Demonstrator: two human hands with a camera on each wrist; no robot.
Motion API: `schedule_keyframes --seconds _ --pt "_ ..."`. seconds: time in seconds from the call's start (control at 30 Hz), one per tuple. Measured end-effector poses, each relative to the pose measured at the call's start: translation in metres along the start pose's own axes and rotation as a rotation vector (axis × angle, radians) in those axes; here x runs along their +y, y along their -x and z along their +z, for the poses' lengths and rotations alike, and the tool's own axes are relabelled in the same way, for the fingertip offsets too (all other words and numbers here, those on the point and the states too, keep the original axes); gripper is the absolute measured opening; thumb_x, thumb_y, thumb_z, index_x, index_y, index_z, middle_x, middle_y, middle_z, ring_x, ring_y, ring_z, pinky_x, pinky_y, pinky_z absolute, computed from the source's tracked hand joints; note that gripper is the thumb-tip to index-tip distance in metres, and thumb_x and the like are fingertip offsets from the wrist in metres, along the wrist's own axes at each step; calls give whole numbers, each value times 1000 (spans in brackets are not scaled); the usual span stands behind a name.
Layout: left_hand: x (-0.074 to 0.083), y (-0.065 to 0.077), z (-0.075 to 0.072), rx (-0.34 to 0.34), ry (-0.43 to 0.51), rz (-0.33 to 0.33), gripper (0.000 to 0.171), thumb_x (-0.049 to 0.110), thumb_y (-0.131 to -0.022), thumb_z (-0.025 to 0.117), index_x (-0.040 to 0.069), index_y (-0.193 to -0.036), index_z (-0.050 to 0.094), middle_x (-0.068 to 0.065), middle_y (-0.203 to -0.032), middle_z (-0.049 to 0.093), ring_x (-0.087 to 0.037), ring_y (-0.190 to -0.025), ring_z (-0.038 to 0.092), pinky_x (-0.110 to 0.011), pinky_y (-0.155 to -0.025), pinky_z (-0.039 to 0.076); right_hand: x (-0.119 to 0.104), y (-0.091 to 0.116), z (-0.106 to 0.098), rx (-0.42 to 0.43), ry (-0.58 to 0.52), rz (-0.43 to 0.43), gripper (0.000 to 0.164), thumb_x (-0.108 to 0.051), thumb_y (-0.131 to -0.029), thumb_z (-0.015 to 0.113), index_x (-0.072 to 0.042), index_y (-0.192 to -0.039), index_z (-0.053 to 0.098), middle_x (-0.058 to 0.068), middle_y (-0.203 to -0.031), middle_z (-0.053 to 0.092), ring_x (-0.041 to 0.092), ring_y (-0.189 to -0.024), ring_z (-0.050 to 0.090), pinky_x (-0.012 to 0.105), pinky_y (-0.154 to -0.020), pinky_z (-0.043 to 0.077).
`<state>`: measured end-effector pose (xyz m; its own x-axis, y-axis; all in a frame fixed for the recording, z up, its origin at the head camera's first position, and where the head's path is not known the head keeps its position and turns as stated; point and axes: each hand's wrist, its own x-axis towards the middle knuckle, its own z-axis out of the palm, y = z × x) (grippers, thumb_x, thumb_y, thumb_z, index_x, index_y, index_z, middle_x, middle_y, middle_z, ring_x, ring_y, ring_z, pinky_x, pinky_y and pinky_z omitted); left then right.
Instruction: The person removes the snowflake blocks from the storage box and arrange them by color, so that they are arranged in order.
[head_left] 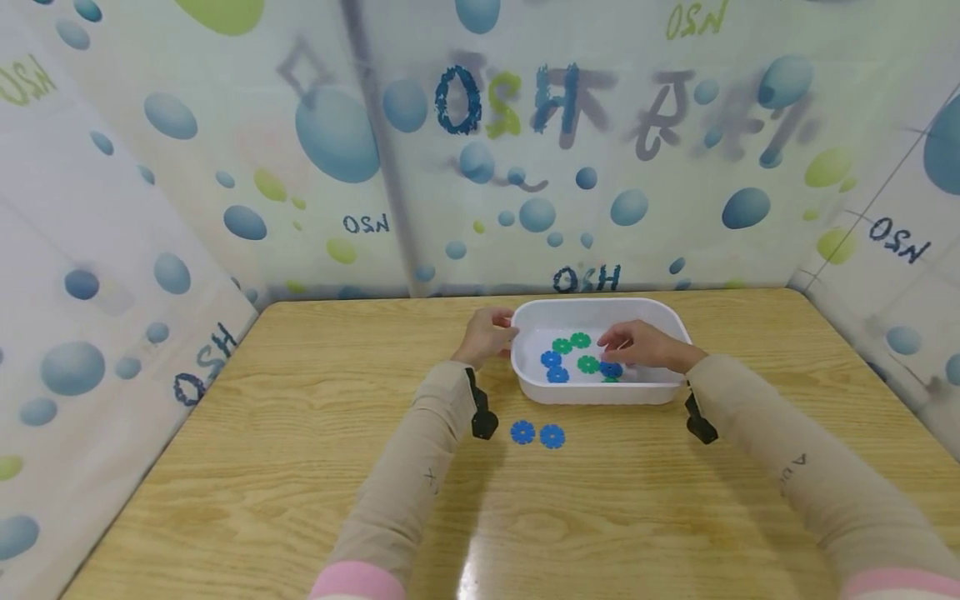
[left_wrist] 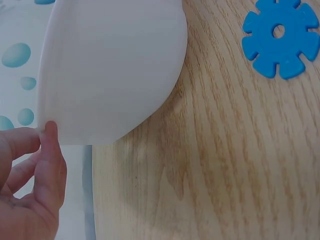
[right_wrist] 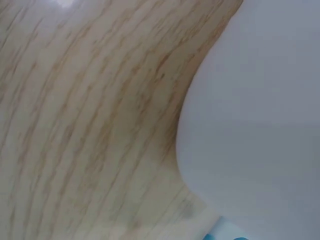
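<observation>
A white plastic basin stands on the table, holding several flower-shaped plastic discs. Among these, green discs and blue discs lie scattered on its floor. At the basin's left end, my left hand grips the rim; the left wrist view shows thumb and finger at the rim's corner. My right hand reaches over the right side into the basin, its fingers loosely bent just above a blue disc. No held piece shows there. The right wrist view shows only the basin's outer wall and the tabletop, not the hand.
Two blue discs, one left and one right, lie side by side on the wooden table in front of the basin. A patterned curtain hangs behind the table's back edge.
</observation>
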<state>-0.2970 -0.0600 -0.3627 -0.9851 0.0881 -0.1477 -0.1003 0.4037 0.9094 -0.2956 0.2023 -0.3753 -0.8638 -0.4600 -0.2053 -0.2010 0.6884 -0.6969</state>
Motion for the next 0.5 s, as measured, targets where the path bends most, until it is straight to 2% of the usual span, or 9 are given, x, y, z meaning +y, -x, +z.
schedule_keyframes --seconds 0.13,0.37,0.5 --pt "0 0 0 0 2 1 36 5 -85 57 2 -120 52 -14 -106 51 -24 -89 55 -28 -60 54 3 -2 1 -20 -21 38 35 -18 -85 59 2 -113 54 14 -103 57 22 -86 51 28 -74 50" --pt "-2 -2 0 5 3 2 35 4 -85 57 3 -119 52 -13 -105 50 -24 -88 55 -27 -59 54 2 -4 3 -70 -36 51 37 -17 -83 62 4 -113 54 14 -104 56 25 -95 50 37 -86 44" --pt "-2 -2 0 3 -2 -3 35 5 -85 57 3 -120 53 -13 -105 50 -24 -88 54 -27 -59 54 0 -5 4 -91 -40 78 39 -17 -82 63 3 -114 53 15 -105 53 25 -95 46 37 -86 42"
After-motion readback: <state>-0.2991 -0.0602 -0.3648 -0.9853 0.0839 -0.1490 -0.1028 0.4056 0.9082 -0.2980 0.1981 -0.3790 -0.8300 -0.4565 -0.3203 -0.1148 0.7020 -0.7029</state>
